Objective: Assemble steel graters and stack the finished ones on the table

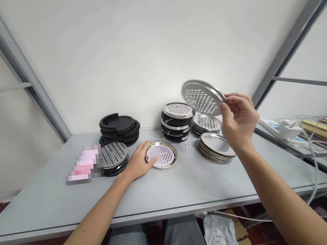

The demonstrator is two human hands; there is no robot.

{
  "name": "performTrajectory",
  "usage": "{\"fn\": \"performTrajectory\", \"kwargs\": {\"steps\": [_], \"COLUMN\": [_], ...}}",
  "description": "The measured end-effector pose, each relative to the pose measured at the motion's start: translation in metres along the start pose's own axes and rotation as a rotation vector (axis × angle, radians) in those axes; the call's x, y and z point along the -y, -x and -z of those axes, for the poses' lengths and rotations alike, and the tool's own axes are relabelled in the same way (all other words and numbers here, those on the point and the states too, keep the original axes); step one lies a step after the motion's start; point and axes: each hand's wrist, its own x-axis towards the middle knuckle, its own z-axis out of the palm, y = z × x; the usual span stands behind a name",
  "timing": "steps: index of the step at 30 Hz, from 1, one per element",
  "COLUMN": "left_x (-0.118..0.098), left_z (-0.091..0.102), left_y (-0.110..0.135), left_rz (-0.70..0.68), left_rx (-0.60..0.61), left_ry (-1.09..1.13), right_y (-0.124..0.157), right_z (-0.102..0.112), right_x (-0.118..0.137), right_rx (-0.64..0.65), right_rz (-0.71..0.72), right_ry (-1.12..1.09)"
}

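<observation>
My right hand (239, 123) is raised above the table and pinches the edge of a round perforated metal disc (202, 97), which tilts up to the left. My left hand (140, 161) lies on the grey table (171, 189), its fingers resting on the left rim of a shiny perforated disc (162, 155) that lies flat. Under my right hand sits a stack of plain metal discs (214, 148). Behind it is a stack of perforated discs (207, 124).
A stack of black rings topped with metal discs (177, 121) stands at the back centre. Black plastic rings (119, 128) are piled at the back left, with a perforated disc on black rings (113, 157) beside a blurred pink patch. Cables and flat wooden pieces (322, 129) lie at the right.
</observation>
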Motion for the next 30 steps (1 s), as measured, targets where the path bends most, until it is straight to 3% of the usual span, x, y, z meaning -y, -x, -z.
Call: {"fn": "performTrajectory", "kwargs": {"steps": [5, 9, 17, 22, 26, 30], "left_x": [0.000, 0.002, 0.006, 0.006, 0.006, 0.005], "left_z": [0.001, 0.004, 0.003, 0.005, 0.006, 0.006], "left_y": [-0.001, -0.003, -0.003, -0.003, -0.002, -0.001], "left_rz": [0.012, 0.000, 0.062, 0.061, 0.062, 0.083], "left_rx": [-0.142, -0.224, -0.193, -0.207, -0.123, -0.046], "left_ry": [0.014, 0.023, 0.003, -0.063, -0.077, -0.075], "right_y": [0.029, 0.054, 0.088, 0.100, 0.106, 0.113], "right_z": [-0.029, -0.049, -0.072, -0.074, -0.070, -0.071], "right_x": [0.011, 0.010, 0.003, -0.006, -0.019, -0.031], "right_rx": [0.231, 0.299, 0.403, 0.497, 0.501, 0.519], "right_rz": [-0.311, -0.503, -0.901, -1.131, -1.175, -1.099], "right_ry": [-0.376, -0.567, -0.817, -0.902, -0.847, -0.670]}}
